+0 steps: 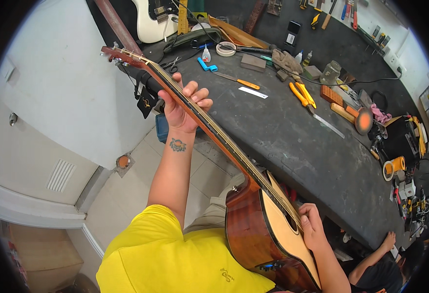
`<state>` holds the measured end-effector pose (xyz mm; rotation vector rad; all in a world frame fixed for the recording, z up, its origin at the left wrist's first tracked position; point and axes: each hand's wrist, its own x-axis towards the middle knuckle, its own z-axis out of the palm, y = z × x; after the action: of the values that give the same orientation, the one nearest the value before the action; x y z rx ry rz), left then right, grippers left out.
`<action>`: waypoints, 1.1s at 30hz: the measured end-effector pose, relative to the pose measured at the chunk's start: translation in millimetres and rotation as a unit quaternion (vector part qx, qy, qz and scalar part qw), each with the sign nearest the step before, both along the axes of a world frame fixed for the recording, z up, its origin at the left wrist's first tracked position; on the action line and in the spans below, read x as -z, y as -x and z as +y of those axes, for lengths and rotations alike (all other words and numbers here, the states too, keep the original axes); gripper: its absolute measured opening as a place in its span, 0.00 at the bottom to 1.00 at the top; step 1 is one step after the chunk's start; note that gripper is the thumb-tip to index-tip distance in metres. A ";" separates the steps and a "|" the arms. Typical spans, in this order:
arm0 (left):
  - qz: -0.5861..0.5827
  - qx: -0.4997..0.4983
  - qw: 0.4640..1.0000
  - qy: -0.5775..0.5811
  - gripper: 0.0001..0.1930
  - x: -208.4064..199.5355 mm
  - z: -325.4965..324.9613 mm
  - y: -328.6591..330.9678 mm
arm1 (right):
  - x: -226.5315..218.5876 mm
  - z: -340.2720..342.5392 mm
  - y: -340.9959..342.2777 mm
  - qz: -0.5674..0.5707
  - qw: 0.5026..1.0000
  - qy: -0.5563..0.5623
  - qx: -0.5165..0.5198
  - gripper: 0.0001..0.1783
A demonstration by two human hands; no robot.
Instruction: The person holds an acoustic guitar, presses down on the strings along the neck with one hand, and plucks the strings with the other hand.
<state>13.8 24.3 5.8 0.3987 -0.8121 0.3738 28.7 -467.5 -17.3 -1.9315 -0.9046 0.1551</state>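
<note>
1. Held across the lap: an acoustic guitar with a pale spruce top and glossy reddish-brown sides point(253, 219), neck point(209, 124) slanting up and to the left, headstock point(121, 54) just off the left end of the dark grey table point(292, 146).
2. Left hand point(184, 105) wrapped around the neck from below, fingers curled over the fretboard, thumb hidden behind; closed on the neck, well up toward the headstock.
3. Right hand point(312, 224) resting on the guitar top just beside the sound hole, fingers bent loosely onto the strings; gripping nothing, only touching.
4. Guitar body pressed against a yellow shirt point(160, 254) at the lower edge of the view, beside the table's near edge.
5. On the table, well apart from both hands: orange-handled pliers point(302, 94), a knife with an orange handle point(236, 79), a white flat ruler point(252, 92), a roll of pale masking tape point(225, 48), small blue clamp point(207, 65).
6. At the table's far left corner: a white electric guitar body point(151, 22).
7. Near the lower right corner: another person's hand point(388, 240) at the table's edge.
</note>
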 end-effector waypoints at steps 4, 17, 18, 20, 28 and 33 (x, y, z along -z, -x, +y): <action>-0.052 0.048 0.997 -0.017 0.22 -5.8 3.4 -14.6 | -11.1 -14.9 -15.7 0.096 0.991 0.076 -0.048 0.11; -0.109 0.136 0.983 0.057 0.21 3.5 2.4 -24.7 | 2.8 -44.6 -34.1 0.104 0.982 0.099 -0.121 0.12; -0.107 0.139 0.983 0.057 0.21 5.2 2.1 -27.0 | 6.6 -34.9 -27.9 0.105 0.983 0.098 -0.118 0.12; -0.106 0.151 0.982 0.051 0.21 4.5 2.1 -25.7 | 10.7 -6.0 -13.5 0.134 0.987 0.045 0.075 0.11; -0.080 0.130 0.988 0.038 0.20 -0.7 1.1 -21.3 | 3.7 -36.4 -23.7 0.178 0.982 -0.030 -0.051 0.11; -0.068 0.110 0.990 0.056 0.20 -2.1 -3.2 -20.9 | 2.4 -18.1 -18.0 0.125 0.987 0.074 -0.067 0.17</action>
<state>34.7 21.1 7.9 0.1773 -0.9536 0.2414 46.7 -485.6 -19.7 -1.9324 -0.8727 0.5460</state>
